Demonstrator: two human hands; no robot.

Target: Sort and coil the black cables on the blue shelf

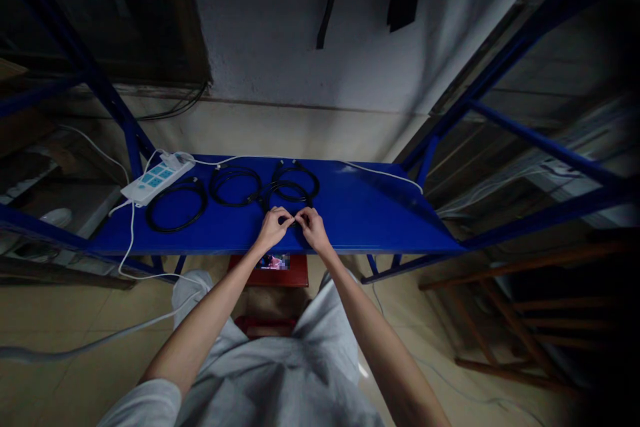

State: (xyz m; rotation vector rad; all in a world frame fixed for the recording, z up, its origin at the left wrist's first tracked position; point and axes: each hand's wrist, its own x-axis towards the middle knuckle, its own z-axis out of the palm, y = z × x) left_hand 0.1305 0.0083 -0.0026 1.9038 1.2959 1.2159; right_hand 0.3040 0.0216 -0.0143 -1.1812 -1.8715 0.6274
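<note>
My left hand (273, 228) and my right hand (313, 227) meet fingertip to fingertip at the front of a blue shelf (380, 220). Both are closed in a pinch on a black coiled cable (285, 195) that lies just beyond them. Three more black cable coils lie on the shelf: one at the left (176, 205), one in the middle (235, 185) and one at the back (296, 179).
A white power strip (157, 178) with a white cord sits at the shelf's back left corner. Blue rack posts (125, 120) rise on both sides. A red stool (280, 270) stands under the shelf. Wooden slats (520, 307) lie at the right.
</note>
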